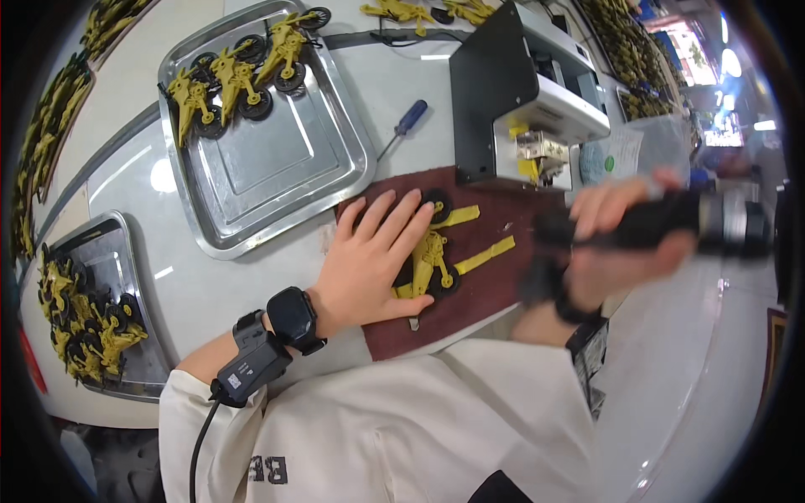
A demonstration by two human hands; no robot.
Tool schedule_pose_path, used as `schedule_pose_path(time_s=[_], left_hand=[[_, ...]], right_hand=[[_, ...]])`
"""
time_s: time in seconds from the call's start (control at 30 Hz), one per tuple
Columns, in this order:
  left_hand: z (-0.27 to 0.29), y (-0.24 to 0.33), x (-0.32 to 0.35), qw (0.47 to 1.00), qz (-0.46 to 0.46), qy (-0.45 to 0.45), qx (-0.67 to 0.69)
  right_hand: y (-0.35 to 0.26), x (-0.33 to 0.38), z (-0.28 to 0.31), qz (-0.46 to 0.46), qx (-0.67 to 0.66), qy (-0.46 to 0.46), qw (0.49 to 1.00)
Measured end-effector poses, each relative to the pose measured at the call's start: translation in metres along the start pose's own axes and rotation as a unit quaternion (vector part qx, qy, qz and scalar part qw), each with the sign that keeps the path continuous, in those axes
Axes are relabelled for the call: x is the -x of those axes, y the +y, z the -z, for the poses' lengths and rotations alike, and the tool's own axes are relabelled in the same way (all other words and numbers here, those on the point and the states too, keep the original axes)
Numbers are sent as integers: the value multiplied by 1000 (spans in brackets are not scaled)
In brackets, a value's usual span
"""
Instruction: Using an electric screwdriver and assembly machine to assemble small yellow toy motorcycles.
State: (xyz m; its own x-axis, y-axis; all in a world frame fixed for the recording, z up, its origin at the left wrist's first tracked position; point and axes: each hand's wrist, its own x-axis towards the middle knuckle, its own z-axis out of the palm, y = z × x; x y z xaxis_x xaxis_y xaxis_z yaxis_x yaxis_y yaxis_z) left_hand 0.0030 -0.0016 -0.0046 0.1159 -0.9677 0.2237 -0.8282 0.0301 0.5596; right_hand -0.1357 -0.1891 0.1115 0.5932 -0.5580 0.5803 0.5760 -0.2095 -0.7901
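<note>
Yellow toy bike [431, 258]: held down on brown cloth [495, 289] under spread-out left hand [367, 261], maybe to stop sliding; gripped black tool [671, 218] in curled right hand [616, 267].

1. Upper left of centre: a large metal tray [277, 172], three yellow-and-black toy motorbikes [236, 77] along its upper end.
2. Lower left: a second tray [101, 243] with heaped toys [88, 323].
3. Upper centre: a blue-handled screwdriver [411, 117] on the pale bench [402, 75].
4. Upper right of centre: a black-and-white machine [499, 92].
5. Right of it: a clear plastic bag [662, 144].
</note>
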Motion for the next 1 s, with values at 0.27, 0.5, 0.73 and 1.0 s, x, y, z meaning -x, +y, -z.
schedule_pose_path(time_s=[0.27, 0.5, 0.73, 1.0], left_hand=[[-1, 0, 0, 1000, -1, 10, 22], [2, -1, 0, 999, 8, 6, 31], [2, 1, -3, 1000, 1, 4, 22], [4, 5, -4, 1000, 14, 10, -3]], right_hand=[[38, 10, -50, -28, 20, 60, 998], [60, 1, -54, -95, 125, 80, 984], [65, 9, -54, -103, 136, 34, 985], [-16, 9, -2, 111, 43, 139, 983]])
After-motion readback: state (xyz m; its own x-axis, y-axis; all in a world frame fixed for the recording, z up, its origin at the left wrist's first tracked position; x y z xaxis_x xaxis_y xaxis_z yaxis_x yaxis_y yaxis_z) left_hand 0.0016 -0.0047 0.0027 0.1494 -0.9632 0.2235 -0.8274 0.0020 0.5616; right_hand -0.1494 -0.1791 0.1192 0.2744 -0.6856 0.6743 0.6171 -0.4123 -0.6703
